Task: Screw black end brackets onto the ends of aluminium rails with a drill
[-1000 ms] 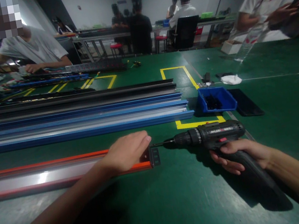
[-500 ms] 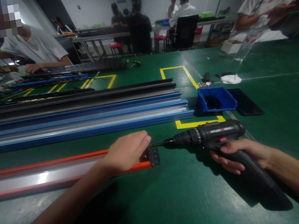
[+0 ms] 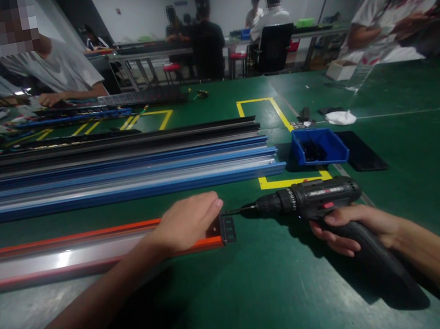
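My left hand (image 3: 190, 222) lies across the right end of a long orange-edged metal profile (image 3: 66, 258), its fingers together and curled over the far edge. Fitted on that end is a black end cap (image 3: 228, 229). In my right hand (image 3: 356, 226) I grip a black cordless drill (image 3: 325, 194), held on its side with the thumb and fingers around the handle. Its long bit points left and meets the upper corner of the cap, close to my left fingertips. The exact contact point is too small to make out.
Blue and black profiles (image 3: 123, 194) lie side by side beyond my left hand. A blue bin (image 3: 339, 153) with small black parts stands behind the drill, beside a dark flat tablet-like object (image 3: 365, 153). People sit or stand around the green table (image 3: 426, 151).
My hands, the drill and the orange-edged profile look the same. At the far left, a person's upper body and arm have shifted slightly.
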A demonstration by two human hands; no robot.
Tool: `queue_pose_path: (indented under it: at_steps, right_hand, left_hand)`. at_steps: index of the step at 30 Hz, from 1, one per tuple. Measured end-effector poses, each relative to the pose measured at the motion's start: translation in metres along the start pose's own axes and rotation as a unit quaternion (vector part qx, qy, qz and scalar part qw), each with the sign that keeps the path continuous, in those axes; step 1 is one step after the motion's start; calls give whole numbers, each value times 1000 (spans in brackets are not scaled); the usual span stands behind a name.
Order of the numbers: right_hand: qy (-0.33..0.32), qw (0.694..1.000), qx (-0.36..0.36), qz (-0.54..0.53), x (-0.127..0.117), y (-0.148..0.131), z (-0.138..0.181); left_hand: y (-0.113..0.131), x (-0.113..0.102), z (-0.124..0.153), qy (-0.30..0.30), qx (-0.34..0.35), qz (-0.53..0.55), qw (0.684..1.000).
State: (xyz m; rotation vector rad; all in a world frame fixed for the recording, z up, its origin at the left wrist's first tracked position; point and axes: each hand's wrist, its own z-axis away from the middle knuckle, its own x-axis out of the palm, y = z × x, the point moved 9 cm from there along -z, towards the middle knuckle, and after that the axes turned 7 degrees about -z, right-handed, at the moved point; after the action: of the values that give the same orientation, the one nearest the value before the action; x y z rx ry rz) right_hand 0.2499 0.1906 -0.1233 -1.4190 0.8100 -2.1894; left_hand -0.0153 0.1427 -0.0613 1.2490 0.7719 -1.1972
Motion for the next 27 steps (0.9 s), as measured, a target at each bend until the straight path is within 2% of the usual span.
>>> queue_pose_path:
  at_steps: [15, 27]
  right_hand:
    - [1, 1000, 10, 5, -1, 1, -1]
    - [2, 1000, 17, 0, -2, 2, -2]
  left_hand:
    - [-1, 0, 0, 4, -2, 9, 1000]
    - [-2, -1, 0, 41, 26, 0, 999]
